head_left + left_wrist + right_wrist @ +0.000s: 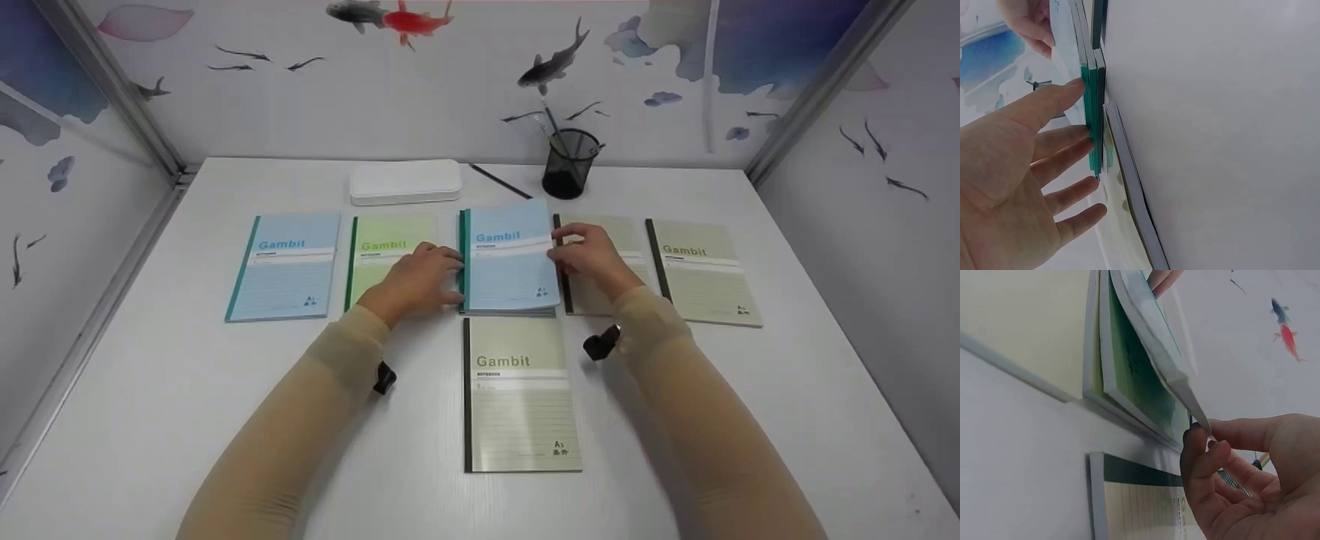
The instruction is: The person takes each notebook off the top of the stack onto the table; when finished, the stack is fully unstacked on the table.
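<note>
A blue notebook (510,274) tops a small stack in the middle of the table, its right side lifted off the notebooks below. My right hand (596,259) pinches its right edge between thumb and fingers; the right wrist view shows a green notebook (1140,382) beneath. Against the green spines (1092,112) rest the fingertips of my left hand (416,281), fingers mostly straight. A light green notebook (390,232) lies partly under that hand. Partly covered by my right hand is a beige notebook (622,289). Nearer to me lies another beige notebook (521,412).
Another blue notebook (285,274) lies at the far left, and a beige one (705,277) at the right. Behind the row are a white case (405,182), a dark pencil (499,181) and a black mesh pen holder (568,169). Printed walls border the table.
</note>
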{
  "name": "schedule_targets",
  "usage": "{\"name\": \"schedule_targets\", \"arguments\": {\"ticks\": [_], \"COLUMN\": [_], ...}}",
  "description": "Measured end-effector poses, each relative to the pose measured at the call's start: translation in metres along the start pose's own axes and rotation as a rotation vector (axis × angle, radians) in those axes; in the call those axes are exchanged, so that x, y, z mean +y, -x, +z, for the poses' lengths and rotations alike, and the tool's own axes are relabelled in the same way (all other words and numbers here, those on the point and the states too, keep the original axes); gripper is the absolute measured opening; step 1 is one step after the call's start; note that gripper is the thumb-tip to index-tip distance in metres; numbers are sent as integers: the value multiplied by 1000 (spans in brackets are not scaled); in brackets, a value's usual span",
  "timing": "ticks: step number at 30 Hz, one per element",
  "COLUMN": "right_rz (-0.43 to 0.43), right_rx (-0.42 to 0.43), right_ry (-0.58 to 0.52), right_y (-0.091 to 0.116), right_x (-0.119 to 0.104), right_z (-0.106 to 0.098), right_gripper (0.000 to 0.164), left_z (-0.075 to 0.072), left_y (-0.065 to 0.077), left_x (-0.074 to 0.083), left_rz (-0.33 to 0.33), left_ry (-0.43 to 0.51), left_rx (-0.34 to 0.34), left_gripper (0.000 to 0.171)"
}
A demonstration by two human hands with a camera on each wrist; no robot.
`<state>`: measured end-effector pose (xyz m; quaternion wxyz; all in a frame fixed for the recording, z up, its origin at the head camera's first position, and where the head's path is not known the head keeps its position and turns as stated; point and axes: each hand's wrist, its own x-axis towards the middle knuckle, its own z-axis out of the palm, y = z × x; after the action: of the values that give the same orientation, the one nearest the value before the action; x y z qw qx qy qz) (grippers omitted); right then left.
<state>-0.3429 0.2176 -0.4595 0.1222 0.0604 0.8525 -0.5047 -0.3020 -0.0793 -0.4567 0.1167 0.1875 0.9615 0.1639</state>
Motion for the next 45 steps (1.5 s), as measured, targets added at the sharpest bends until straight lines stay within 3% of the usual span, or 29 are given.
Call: {"name": "schedule_targets", "arguments": {"ticks": [13, 22, 32, 45], "right_rz": [51, 47, 39, 30], "right_rx": [30, -3, -85, -295], "right_ry": [-304, -298, -278, -228], "right_y": [30, 73, 112, 147], "right_x": [26, 51, 69, 89], "right_z": [-30, -67, -91, -122], "right_gripper": [46, 43, 40, 33], "left_z": [1, 3, -1, -1], "left_y": [-2, -4, -4, -6], "left_x": [-3, -3, 0, 0], "left_rz": [30, 56, 54, 58], "left_ry": [-23, -47, -63, -81], "left_rx": [5, 16, 7, 7], "left_gripper": [63, 62, 64, 64]}}
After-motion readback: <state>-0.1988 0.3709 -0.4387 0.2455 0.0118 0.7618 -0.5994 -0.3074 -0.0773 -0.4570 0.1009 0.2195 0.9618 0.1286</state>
